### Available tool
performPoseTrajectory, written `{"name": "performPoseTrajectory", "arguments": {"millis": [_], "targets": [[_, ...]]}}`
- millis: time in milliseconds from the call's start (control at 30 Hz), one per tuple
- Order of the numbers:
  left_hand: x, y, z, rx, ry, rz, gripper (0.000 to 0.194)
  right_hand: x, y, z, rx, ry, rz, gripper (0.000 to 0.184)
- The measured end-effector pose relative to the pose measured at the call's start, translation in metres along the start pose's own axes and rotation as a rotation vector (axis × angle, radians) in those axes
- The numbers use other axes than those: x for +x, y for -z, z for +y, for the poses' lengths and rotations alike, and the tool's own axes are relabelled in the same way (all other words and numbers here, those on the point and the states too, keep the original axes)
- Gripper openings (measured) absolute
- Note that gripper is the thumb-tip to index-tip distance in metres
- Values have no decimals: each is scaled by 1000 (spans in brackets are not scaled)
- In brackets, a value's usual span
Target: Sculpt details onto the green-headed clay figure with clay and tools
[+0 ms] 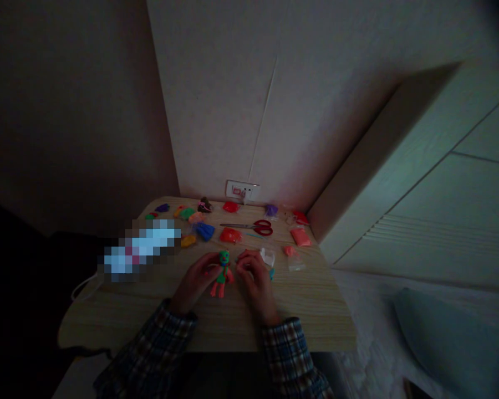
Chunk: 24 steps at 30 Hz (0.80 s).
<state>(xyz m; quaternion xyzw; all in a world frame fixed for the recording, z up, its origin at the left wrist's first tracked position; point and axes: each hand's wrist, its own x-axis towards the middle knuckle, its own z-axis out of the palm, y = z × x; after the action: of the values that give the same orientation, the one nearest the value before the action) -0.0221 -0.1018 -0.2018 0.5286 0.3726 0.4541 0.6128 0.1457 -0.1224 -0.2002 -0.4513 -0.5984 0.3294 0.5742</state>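
Note:
A small green and pink clay figure [222,276] with a round green head and pink legs stands upright over the near middle of the table. My left hand [198,280] grips it from the left, thumb against its body. Just to its right, apart from the figure, is my right hand [253,276], its fingertips pinched together. Whatever may be between those fingertips is too small and dark to make out. A white plastic piece [268,256] and a bit of blue clay [271,274] lie beside my right hand.
Red-handled scissors [263,227] lie beyond my hands on the wooden table [311,327]. Around them are an orange clay packet [230,235], blue clay [204,230] and a pink packet [300,237]. A pixelated bright object [143,246] is at left. A wall socket [242,190] sits behind.

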Motion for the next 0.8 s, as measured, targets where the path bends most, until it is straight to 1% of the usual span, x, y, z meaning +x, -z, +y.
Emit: {"name": "performPoseTrajectory", "arguments": {"millis": [200, 300, 433, 533, 667, 800], "targets": [[-1, -1, 2, 4, 2, -3, 42, 0, 0, 1, 7, -14, 45, 7], [-2, -2, 3, 18, 20, -17, 43, 0, 0, 1, 6, -12, 40, 7], [-3, -3, 5, 34, 16, 6, 39, 0, -1, 0, 25, -39, 34, 5], [-3, -4, 6, 42, 19, -8, 37, -1, -1, 0, 47, -57, 38, 3], [-2, -4, 6, 82, -9, 21, 37, -1, -1, 2, 46, -58, 45, 5], [-3, -3, 3, 24, 35, -89, 45, 0, 0, 4, 36, -54, 60, 7]]}}
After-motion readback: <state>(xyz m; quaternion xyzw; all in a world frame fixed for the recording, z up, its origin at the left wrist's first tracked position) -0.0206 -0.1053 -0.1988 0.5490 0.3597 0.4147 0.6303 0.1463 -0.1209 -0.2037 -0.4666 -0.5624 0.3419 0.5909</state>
